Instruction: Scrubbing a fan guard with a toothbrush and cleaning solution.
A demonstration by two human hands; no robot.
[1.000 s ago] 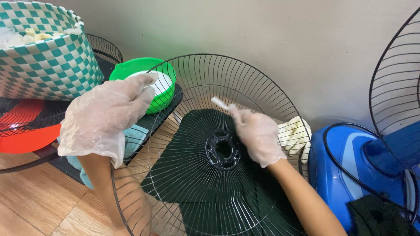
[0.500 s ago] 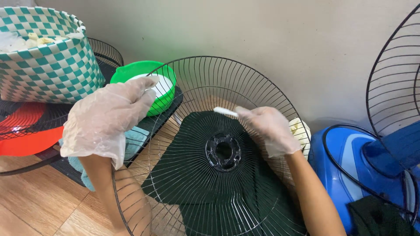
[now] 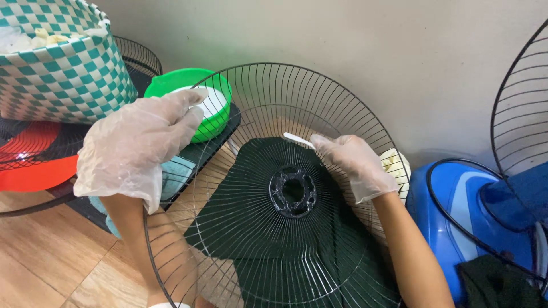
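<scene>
Wire, thin and dark, forms the round fan guard that fills the middle of our view; it leans tilted toward us, its lower edge near the wooden floor and its upper rim near the pale wall, so that its ribs face us. Our left hand, in a loose clear glove, closes its grip over the guard's upper left rim, which seems to steady the guard at that angle. Our right hand, also gloved, pinches a small white brush and lays its tip against the ribs just above the black centre ring, seemingly for scrubbing between the wires. Behind the left hand sits a green bowl with something white in it, close by. Further left stands a teal and white checked basket, with a red fan blade under another wire guard below it. At right, a blue fan body rests on the floor. A yellowish cloth lies just behind our right wrist.
</scene>
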